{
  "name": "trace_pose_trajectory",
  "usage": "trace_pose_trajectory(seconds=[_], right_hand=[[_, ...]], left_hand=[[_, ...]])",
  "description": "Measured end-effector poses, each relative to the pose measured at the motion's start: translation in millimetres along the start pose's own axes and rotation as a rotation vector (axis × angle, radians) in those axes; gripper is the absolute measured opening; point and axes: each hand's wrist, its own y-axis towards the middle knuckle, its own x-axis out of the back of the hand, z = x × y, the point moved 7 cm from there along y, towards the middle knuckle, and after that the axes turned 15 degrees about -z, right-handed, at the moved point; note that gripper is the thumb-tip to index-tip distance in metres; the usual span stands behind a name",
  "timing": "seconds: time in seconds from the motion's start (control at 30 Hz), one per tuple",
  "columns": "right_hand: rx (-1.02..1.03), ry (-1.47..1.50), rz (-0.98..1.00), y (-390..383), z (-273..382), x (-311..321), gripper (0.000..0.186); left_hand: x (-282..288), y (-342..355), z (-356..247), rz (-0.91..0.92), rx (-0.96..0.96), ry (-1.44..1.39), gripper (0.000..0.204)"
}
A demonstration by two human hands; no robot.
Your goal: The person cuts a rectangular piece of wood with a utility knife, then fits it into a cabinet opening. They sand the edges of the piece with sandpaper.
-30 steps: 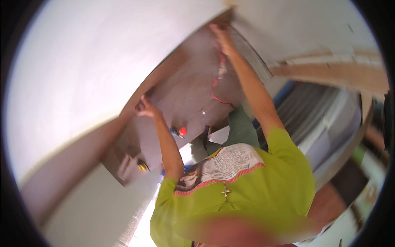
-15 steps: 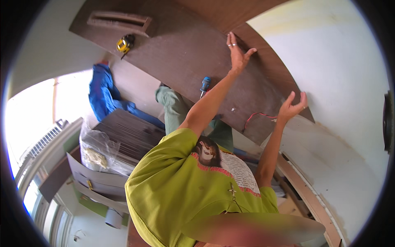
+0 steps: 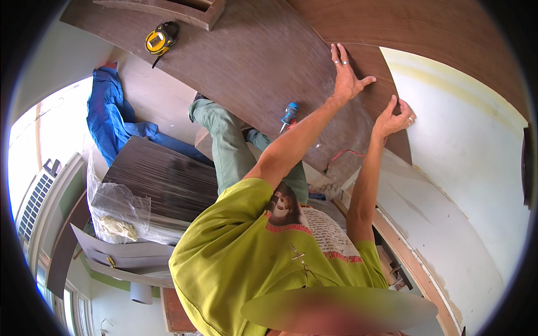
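My left hand is open, fingers spread along the seam where a dark brown board meets a curved brown panel. My right hand is open with bent fingers apart, touching that panel beside the white wall. A blue-handled screwdriver lies on the board below my left hand, partly over something red. Red wire runs near my right forearm. A yellow-and-black tape measure and a shallow wooden frame sit toward the board's upper left.
Plastic-wrapped dark sheets are stacked left of my body, with blue cloth beyond. Loose curved panels and an air-conditioning unit by the bright window are at the far left. A wooden ledge runs along the right.
My view has swung round from a second ago. Since half a second ago, both hands have shifted along the panel, the right one higher, with its fingers bending more.
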Motion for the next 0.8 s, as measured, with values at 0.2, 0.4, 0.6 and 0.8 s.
trace_pose_trajectory(seconds=[0.2, 0.4, 0.6, 0.8], right_hand=[[-0.105, 0.067, 0.062, -5, -4, 15, 0.025], [-0.685, 0.010, -0.122, -70, -144, 106, 0.052], [-1.537, 0.383, -0.147, -164, -284, 102, 0.132], [-1.460, 0.327, -0.135, -168, -283, 84, 0.140]], left_hand=[[-8, -1, 14, -0.027, -0.136, 0.026, 0.150], [-16, 1, 23, 0.015, -0.226, -0.025, 0.140], [-17, 6, 31, 0.091, -0.076, 0.139, 0.147], [-17, 1, 30, 0.114, 0.008, 0.076, 0.142]])
